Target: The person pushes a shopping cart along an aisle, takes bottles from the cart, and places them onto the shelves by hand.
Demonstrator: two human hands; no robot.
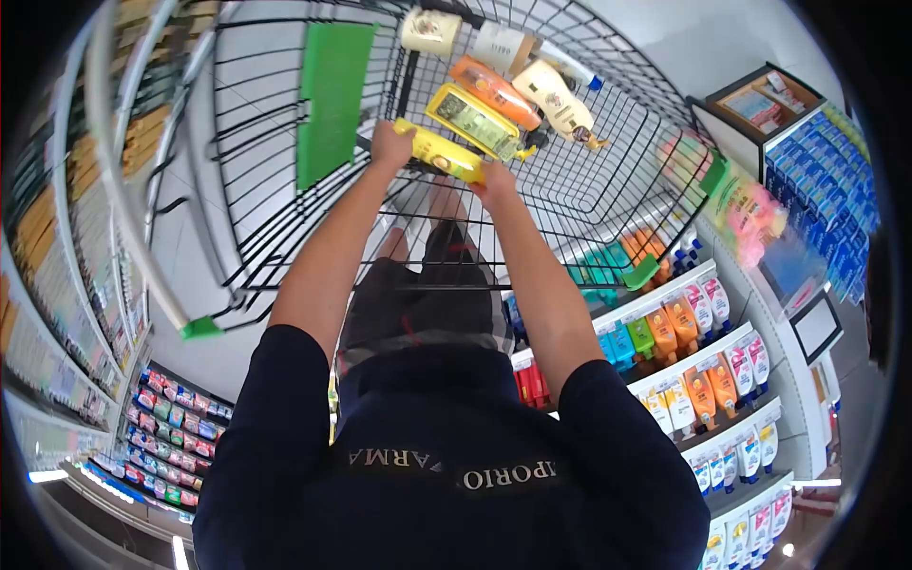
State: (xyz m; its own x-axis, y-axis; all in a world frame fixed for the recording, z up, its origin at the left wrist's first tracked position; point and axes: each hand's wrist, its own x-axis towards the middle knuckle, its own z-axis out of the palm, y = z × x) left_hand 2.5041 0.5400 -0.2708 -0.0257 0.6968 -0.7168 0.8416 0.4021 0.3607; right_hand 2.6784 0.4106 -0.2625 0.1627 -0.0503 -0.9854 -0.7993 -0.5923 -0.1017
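Observation:
A yellow bottle [445,156] with a fruit picture on its label lies sideways between my two hands, inside the black wire shopping cart [249,180]. My left hand [391,145] is closed around its left end, and my right hand [496,180] grips the right end. Just beyond it lies a larger yellow pump bottle [473,121] with a printed label. Past that are an orange bottle [496,92], a cream-coloured pump bottle [556,102], a white package [502,47] and a cream container [430,32].
A green panel [334,104] is fixed to the cart's left part. Shelves of colourful bottles [665,328] run along the right, with blue boxes [825,185] farther up. More shelving [71,313] stands at the left, and small packets [171,432] hang at lower left.

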